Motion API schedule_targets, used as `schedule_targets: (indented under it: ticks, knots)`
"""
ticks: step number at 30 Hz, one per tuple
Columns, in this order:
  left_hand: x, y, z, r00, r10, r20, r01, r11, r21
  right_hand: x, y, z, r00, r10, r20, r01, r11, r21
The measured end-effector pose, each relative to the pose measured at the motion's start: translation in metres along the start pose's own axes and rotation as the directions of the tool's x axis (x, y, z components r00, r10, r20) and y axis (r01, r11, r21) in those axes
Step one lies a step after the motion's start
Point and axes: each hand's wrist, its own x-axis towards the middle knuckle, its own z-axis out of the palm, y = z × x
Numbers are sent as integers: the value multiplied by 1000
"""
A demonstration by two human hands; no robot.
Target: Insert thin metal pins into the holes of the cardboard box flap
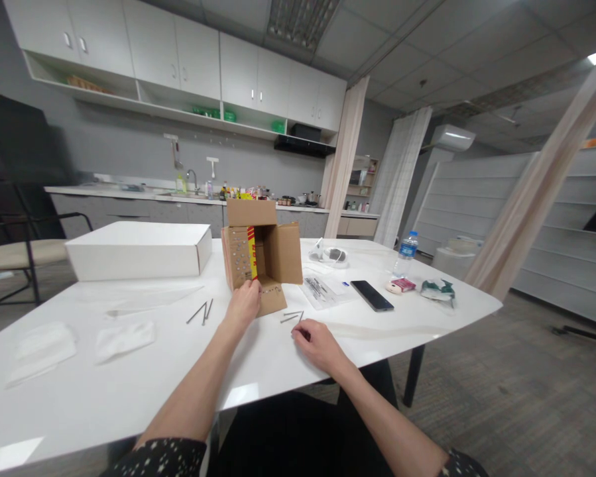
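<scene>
Left fingers (250,285) at a cardboard box (288,255) edge, right fingers (305,327) curled near nails (290,319), both grips unclear, bare tabletop (268,351) between

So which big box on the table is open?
The brown cardboard box at the left hand: its flaps are spread, while the white box looks closed.

Dim ceiling (402,73), glare on white tabletop (178,371), stretched edges, far detail seemingly soft
</scene>
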Motion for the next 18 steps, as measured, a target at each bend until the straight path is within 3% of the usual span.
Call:
schedule_targets:
  ticks: [18]
  knots:
    - [-3, 3, -8, 1000, 14, -11, -15, 999, -47, -1, -1, 0, 1000, 5, -3, -5, 1000, 4]
